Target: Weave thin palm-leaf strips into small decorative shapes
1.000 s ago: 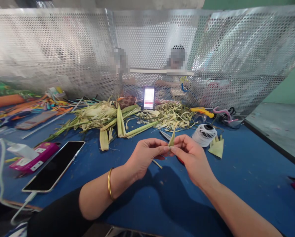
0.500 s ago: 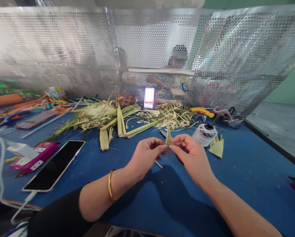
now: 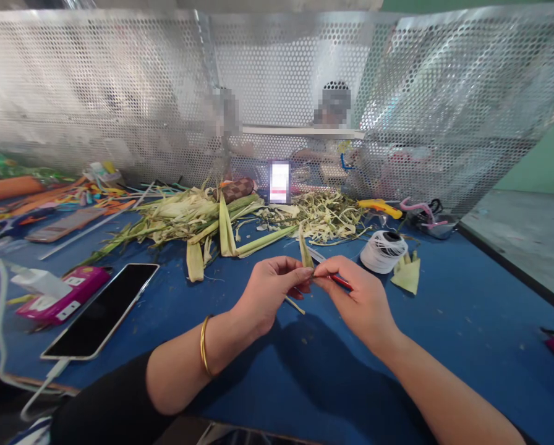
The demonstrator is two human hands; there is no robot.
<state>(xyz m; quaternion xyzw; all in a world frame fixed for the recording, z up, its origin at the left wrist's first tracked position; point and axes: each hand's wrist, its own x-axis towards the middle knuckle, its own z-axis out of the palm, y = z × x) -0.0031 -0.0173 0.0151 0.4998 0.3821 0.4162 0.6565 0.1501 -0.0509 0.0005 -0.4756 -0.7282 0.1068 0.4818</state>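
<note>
My left hand (image 3: 273, 289) pinches a small folded piece of pale green leaf (image 3: 305, 250), which looks like corn husk, between thumb and fingers. Its pointed end stands up above the fingertips. From the other side, the thumb and fingers of my right hand (image 3: 357, 296) are closed at the base of the same leaf; the exact grip is hidden. Behind the right fingers lies a red-handled cutting tool (image 3: 340, 282), partly covered. A thin strip of leaf (image 3: 295, 305) shows below my left hand. To the right are a spool of white thread (image 3: 383, 251) and a cut leaf piece (image 3: 405, 274).
Husk leaves (image 3: 179, 216) and shredded strips (image 3: 328, 216) lie across the back of the blue table. A phone (image 3: 101, 311) and magenta power strip (image 3: 68, 293) are at left. A perforated screen (image 3: 286, 68) stands behind, with people beyond it.
The leaf's tip has tilted to the left. My right hand has shifted slightly left at its base, and more of the red handle shows.
</note>
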